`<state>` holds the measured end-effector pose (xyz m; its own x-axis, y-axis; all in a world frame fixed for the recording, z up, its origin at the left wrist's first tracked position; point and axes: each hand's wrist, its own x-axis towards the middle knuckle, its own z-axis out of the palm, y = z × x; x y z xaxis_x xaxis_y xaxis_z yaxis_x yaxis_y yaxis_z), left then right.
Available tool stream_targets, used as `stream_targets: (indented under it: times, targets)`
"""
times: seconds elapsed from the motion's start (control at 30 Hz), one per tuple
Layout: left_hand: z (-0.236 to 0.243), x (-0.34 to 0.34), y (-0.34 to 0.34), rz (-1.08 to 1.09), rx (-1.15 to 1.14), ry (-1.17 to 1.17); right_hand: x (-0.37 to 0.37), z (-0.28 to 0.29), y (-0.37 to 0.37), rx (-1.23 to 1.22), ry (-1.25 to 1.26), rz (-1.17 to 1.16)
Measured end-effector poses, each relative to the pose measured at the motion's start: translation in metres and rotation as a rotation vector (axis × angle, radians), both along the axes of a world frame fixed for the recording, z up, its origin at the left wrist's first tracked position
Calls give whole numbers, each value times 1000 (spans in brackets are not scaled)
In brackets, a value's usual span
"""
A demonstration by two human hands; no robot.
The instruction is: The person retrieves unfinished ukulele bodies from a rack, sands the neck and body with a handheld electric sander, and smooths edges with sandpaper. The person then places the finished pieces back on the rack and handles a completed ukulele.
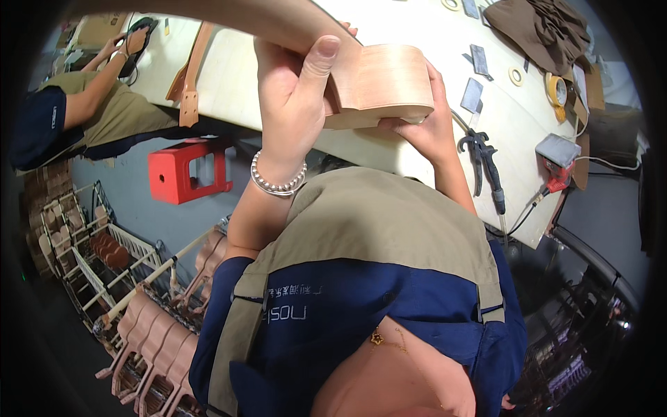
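Both my hands hold an unfinished wooden ukulele [396, 78], raised over the near edge of the white worktable. Its pale, curved side faces me, and a long wooden part stretches toward the upper left, cut off by the top of the picture. My left hand [295, 94], with a beaded bracelet at the wrist, is closed around the wood, thumb lying along its side. On the right, my right hand [427, 125] grips the rounded end, its thumb underneath and its fingers mostly hidden behind the body.
An air blow gun [479, 156], a red sander [556, 167], grey abrasive blocks [472, 94] and tape rolls [556, 90] lie right on the worktable [396, 156]. Wooden necks [189, 97] lie left, near a co-worker's hand [137, 40]. A red stool [174, 174] and instrument racks [149, 333] stand left.
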<state>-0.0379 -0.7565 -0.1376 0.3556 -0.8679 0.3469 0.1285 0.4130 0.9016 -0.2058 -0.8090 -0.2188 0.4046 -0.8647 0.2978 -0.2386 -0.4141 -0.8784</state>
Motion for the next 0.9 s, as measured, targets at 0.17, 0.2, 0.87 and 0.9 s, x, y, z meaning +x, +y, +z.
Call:
stream_targets:
  times: [0.17, 0.2, 0.87, 0.9]
  targets:
    - [4, -13, -22, -102, 37, -123, -17, -11, -9, 251, -152, 40]
    - [5, -17, -25, -109, 29, -126, -20, -12, -11, 288, -177, 50]
    - [11, -26, -43, -17, -47, -127, -125, -97, -82, 344, 515, -833]
    - [9, -21, -46, -2, -48, -120, -124, -101, -93, 365, 664, -849]
